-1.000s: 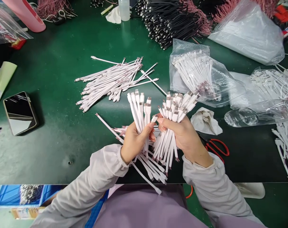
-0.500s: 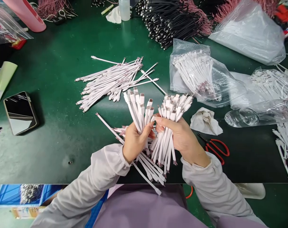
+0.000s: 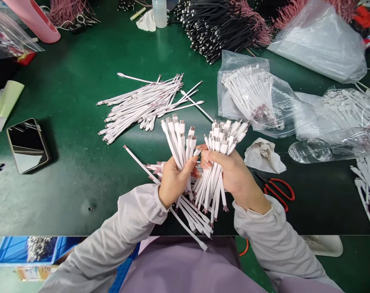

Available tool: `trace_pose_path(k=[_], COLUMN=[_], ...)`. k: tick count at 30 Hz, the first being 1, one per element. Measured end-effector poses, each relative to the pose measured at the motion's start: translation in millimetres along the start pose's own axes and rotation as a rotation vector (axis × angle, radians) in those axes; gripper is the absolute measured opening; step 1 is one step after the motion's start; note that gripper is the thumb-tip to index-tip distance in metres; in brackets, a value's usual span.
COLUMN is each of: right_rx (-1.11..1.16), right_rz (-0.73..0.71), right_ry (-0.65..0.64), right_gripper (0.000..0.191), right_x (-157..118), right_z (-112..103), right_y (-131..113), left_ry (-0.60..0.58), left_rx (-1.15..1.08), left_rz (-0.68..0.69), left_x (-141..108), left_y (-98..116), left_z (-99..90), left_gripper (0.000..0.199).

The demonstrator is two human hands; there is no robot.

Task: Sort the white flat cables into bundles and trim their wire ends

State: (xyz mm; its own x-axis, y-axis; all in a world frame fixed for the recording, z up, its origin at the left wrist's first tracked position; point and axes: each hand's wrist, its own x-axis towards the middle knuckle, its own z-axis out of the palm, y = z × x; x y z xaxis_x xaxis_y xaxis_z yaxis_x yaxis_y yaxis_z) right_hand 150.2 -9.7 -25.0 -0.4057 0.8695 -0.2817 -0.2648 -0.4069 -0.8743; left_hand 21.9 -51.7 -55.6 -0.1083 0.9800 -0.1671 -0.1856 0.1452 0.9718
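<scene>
My left hand [image 3: 176, 181] is closed round a fanned bunch of white cables [image 3: 178, 142], their plug ends pointing up. Beside it, my right hand [image 3: 238, 175] grips a thicker bunch of white cables [image 3: 217, 138], with bare wire ends hanging below. The fingers of both hands nearly meet between the bunches, near one plug that leans to the right. Under my hands lie more loose white cables [image 3: 193, 217], partly hidden. A separate pile of white cables [image 3: 145, 103] rests on the green table [image 3: 71, 101] beyond my hands.
A phone [image 3: 28, 145] lies at the left. Red-handled scissors [image 3: 279, 191] and crumpled tissue [image 3: 264, 156] are right of my right hand. Bagged white cables [image 3: 252, 89] and black cables [image 3: 221, 28] lie farther back. A blue bin [image 3: 12, 250] stands below the table edge.
The bunch in my left hand has shifted slightly, and one plug near its thumb now tips further out to the right. My right hand has barely moved.
</scene>
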Motion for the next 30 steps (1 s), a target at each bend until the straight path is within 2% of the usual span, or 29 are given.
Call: trace_pose_path(k=[2, 5, 9, 11, 17, 20, 24, 30], right_rx=[0.018, 0.011, -0.059, -0.063, -0.007, 0.008, 0.032, -0.051], right_rz=[0.037, 0.064, 0.061, 0.064, 0.051, 0.077, 0.158, 0.067], right_ry=[-0.012, -0.049, -0.151, -0.119, 0.107, 0.113, 0.081, 0.145], right_gripper=[0.010, 0.015, 0.021, 0.019, 0.023, 0.019, 0.023, 0.021], right_x=[0, 0, 2, 3, 8, 8, 7, 9], right_z=[-1, -4, -7, -8, -10, -11, -12, -16], right_y=[1, 1, 2, 3, 6, 6, 5, 5], left_ry=[-0.001, -0.017, -0.112, -0.129, -0.075, -0.087, -0.093, -0.049], left_rx=[-0.057, -0.167, -0.244, -0.269, -0.198, -0.163, -0.117, 0.104], left_rz=[-0.036, -0.118, -0.161, -0.175, -0.149, -0.148, -0.167, -0.136], left_x=[1, 3, 5, 5, 4, 4, 4, 3], left_y=[1, 3, 4, 4, 7, 8, 6, 7], left_z=[-0.7, -2.7, -5.0, -5.5, -6.5, -7.0, -8.6, -14.6], left_gripper=[0.030, 0.033, 0.033, 0.031, 0.029, 0.028, 0.033, 0.029])
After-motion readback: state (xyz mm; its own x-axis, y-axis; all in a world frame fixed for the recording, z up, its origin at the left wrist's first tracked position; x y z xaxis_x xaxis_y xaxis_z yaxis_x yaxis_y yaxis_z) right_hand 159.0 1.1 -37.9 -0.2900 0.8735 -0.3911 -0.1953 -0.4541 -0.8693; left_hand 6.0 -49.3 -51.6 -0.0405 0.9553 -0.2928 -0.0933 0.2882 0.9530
